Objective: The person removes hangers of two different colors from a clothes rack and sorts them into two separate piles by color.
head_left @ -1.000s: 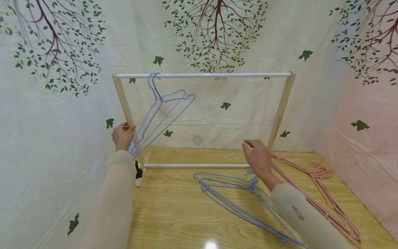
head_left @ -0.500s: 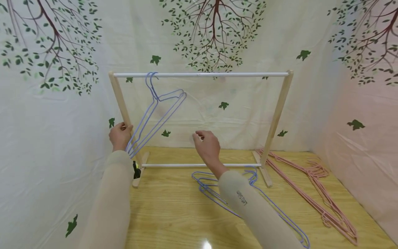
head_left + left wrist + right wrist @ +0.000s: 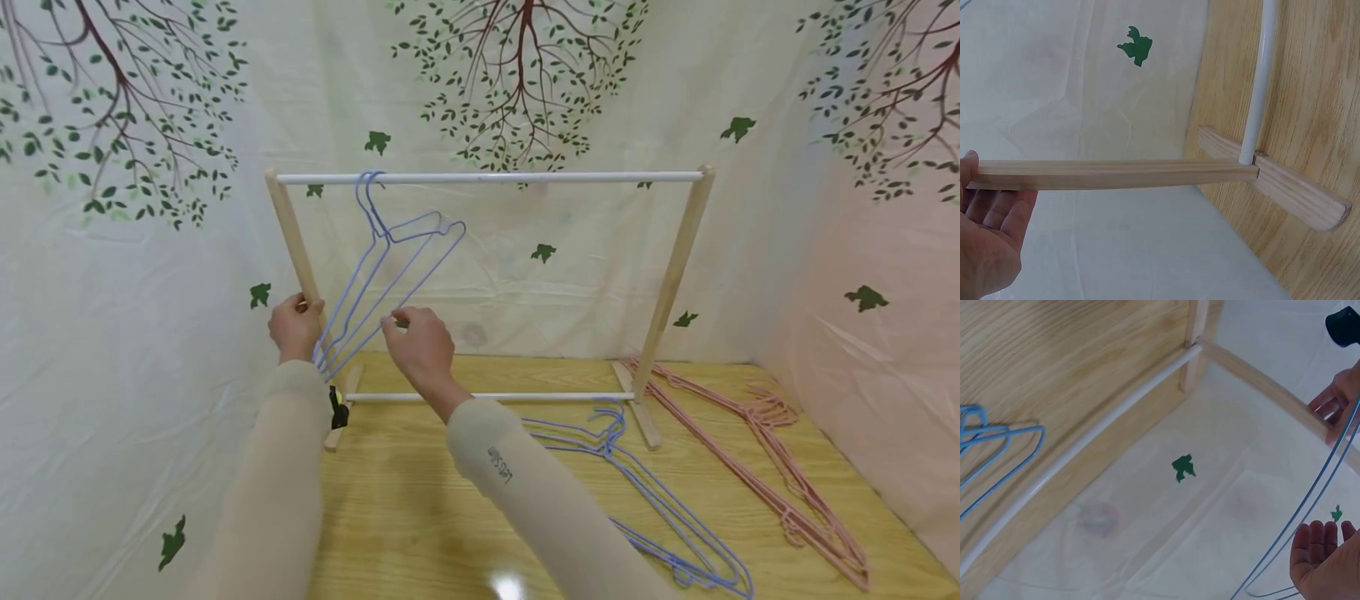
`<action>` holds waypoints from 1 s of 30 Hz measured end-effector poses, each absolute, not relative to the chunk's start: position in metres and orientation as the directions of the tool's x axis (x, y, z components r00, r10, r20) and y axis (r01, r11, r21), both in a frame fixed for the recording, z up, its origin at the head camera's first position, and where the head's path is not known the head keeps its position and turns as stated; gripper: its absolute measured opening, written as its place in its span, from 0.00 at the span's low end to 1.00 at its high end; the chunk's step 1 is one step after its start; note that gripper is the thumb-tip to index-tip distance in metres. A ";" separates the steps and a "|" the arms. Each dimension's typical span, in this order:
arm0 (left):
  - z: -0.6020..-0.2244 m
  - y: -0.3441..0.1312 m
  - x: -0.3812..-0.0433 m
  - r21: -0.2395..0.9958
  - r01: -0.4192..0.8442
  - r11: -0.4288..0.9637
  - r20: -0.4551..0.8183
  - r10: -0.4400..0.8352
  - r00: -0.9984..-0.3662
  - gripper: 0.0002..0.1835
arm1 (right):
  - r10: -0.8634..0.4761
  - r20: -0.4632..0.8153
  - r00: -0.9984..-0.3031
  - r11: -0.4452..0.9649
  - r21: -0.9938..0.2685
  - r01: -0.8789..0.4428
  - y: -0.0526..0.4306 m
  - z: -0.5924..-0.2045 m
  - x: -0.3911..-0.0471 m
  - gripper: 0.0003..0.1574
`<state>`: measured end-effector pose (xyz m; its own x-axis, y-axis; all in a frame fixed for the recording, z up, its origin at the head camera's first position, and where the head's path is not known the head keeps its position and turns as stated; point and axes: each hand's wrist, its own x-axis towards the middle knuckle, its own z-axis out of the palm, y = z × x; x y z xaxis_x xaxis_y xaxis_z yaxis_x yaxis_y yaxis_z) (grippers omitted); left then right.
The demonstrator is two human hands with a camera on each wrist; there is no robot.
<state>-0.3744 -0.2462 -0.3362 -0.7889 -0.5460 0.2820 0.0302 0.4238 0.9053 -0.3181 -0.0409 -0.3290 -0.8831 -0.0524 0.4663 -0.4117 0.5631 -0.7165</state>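
Note:
My left hand grips the left wooden post of a small clothes rack, thumb on one side and fingers on the other in the left wrist view. Two blue hangers hang by their hooks from the rack's white top bar, near its left end. Their lower left ends pass close by my left wrist. My right hand is just right of these hangers, fingers loosely bent and holding nothing. In the right wrist view its fingertips lie close beside the hanger wires; whether they touch, I cannot tell.
Several blue hangers lie on the wooden table in front of the lower bar, partly behind my right sleeve. A pile of pink hangers lies at the right. A black clip-like object sits by the left foot. Patterned cloth surrounds the table.
My right hand has moved left, from above the blue hangers on the table to beside the hanging ones. My left hand stays on the post. The hanging hangers have swung slightly.

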 end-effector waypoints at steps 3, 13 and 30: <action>-0.338 -0.244 -0.376 0.909 0.024 0.416 0.273 -0.552 -0.788 0.23 | -0.056 0.450 -0.891 0.579 -0.712 -0.396 -0.052 -0.328 -0.316 0.20; -0.334 -0.241 -0.374 0.898 0.019 0.440 0.302 -0.583 -0.754 0.21 | -0.051 0.431 -0.901 0.630 -0.686 -0.364 -0.077 -0.323 -0.314 0.21; -0.335 -0.245 -0.375 0.917 0.013 0.398 0.257 -0.568 -0.782 0.22 | -0.048 0.426 -0.903 0.630 -0.689 -0.359 -0.092 -0.320 -0.319 0.19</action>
<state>-0.3752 -0.2451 -0.3349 -0.7821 -0.5676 0.2573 0.0132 0.3977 0.9174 -0.3193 -0.0916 -0.3195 -0.9034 -0.0484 0.4260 -0.3586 0.6298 -0.6890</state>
